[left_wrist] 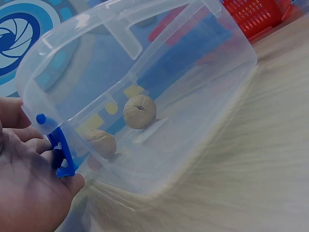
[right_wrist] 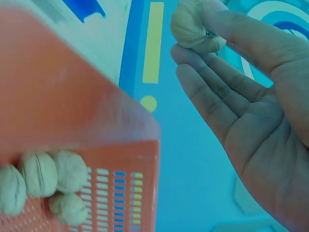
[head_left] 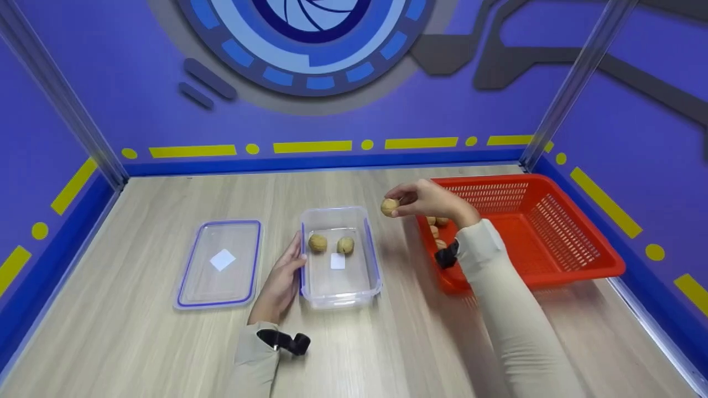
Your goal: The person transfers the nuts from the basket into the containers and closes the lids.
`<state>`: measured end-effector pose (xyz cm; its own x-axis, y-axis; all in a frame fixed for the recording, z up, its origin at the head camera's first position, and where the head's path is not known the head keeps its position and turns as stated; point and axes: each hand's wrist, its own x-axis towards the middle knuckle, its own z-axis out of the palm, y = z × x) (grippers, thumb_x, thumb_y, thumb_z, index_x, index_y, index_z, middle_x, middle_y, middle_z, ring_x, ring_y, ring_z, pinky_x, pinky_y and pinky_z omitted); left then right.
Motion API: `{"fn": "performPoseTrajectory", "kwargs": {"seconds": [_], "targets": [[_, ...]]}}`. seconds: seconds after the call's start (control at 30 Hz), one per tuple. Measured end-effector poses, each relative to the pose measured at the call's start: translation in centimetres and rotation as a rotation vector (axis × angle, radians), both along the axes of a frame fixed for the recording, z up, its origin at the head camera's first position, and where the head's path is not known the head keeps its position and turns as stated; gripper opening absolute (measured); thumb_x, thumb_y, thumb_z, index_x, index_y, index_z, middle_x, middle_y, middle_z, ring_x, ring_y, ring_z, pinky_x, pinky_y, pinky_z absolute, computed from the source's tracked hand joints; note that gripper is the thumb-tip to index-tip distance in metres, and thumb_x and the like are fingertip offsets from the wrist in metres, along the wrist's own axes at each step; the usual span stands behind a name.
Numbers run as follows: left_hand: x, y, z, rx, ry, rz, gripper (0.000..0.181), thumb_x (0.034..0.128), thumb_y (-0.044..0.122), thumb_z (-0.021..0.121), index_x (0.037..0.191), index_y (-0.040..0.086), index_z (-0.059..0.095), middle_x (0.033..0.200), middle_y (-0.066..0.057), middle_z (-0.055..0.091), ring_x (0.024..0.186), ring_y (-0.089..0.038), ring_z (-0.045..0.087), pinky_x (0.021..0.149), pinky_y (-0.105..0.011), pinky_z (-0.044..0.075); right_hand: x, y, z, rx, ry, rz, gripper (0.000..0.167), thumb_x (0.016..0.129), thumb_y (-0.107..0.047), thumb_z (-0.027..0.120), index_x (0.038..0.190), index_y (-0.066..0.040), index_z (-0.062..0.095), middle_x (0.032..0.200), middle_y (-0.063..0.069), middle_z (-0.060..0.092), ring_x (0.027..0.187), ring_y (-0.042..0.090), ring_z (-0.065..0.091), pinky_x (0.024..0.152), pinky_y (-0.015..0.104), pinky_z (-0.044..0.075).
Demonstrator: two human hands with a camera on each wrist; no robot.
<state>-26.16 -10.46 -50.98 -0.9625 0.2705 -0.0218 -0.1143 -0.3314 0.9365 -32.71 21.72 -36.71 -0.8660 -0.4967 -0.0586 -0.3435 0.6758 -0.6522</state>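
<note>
Closest of all are the person's two pale sleeves, the left one [head_left: 257,359] and the right one [head_left: 520,331], each with a small black camera [head_left: 298,344] at the wrist. The left hand [head_left: 282,284] holds the left side of a clear plastic box [head_left: 337,284], its fingers by the blue clip [left_wrist: 63,152] there. The box sits on the light wood table [head_left: 121,287], and its top is off. To its left, flat on the table, is the clear lid [head_left: 221,237] with a blue ring and a white square turned like a diamond. Inside the box are two walnuts — one on the left [head_left: 317,243] and one on the right [head_left: 345,245] — with a small white square [head_left: 337,262] just nearer than them. On the right is a big red basket [head_left: 514,243] with lots of little holes. A few more walnuts [right_wrist: 38,175] lie bunched in it near its left side. The right hand [head_left: 431,202] is up by the basket's far left corner, pinching one walnut [head_left: 390,207] in its thumb and fingertips. That nut is up in the air between the box and the basket. At the very back stands a purple-blue wall [head_left: 138,83] with yellow bars and dots [head_left: 312,147] and a big round picture [head_left: 321,83].
</note>
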Motion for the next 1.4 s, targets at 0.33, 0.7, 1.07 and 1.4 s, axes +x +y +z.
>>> {"fn": "performPoseTrajectory", "kwargs": {"seconds": [0.33, 0.7, 1.07, 1.4], "targets": [[-0.1, -0.1, -0.1, -0.019, 0.005, -0.001, 0.064, 0.0958, -0.002, 0.036, 0.153, 0.005, 0.008, 0.162, -0.011, -0.005, 0.149, -0.026, -0.009, 0.123, -0.038, -0.008, -0.4, -2.6, -1.2, 0.001, -0.017, 0.042, 0.037, 0.084, -0.019, 0.074, 0.119, -0.012, 0.068, 0.11, 0.005, 0.071, 0.098, 0.021, 0.066, 0.092, 0.036, 0.056], [-0.1, -0.1, -0.2, -0.025, -0.004, -0.002, 0.064, 0.0963, 0.001, 0.037, 0.154, 0.007, 0.009, 0.162, -0.009, -0.004, 0.15, -0.025, -0.008, 0.123, -0.038, -0.006, -1.0, -5.3, -2.3, -0.029, -0.051, 0.109, 0.037, 0.084, -0.016, 0.073, 0.12, -0.009, 0.067, 0.114, 0.007, 0.07, 0.103, 0.021, 0.066, 0.092, 0.035, 0.056], [-0.1, 0.0, -0.1, -0.029, -0.006, 0.003, 0.063, 0.0968, -0.001, 0.035, 0.154, 0.007, 0.009, 0.162, -0.011, -0.004, 0.15, -0.026, -0.008, 0.123, -0.039, -0.006, -1.2, -8.1, -4.1, -0.069, -0.067, 0.165, 0.037, 0.083, -0.013, 0.074, 0.118, -0.005, 0.068, 0.113, 0.01, 0.071, 0.097, 0.02, 0.067, 0.087, 0.029, 0.057], [-0.1, -0.1, -0.2, -0.032, -0.001, -0.002, 0.063, 0.097, -0.001, 0.035, 0.154, 0.006, 0.008, 0.162, -0.009, -0.004, 0.15, -0.025, -0.009, 0.123, -0.038, -0.007, -1.2, -10.2, -5.1, -0.017, -0.125, 0.146, 0.035, 0.083, -0.014, 0.074, 0.117, -0.01, 0.069, 0.112, 0.005, 0.071, 0.098, 0.018, 0.066, 0.091, 0.031, 0.056]]}}
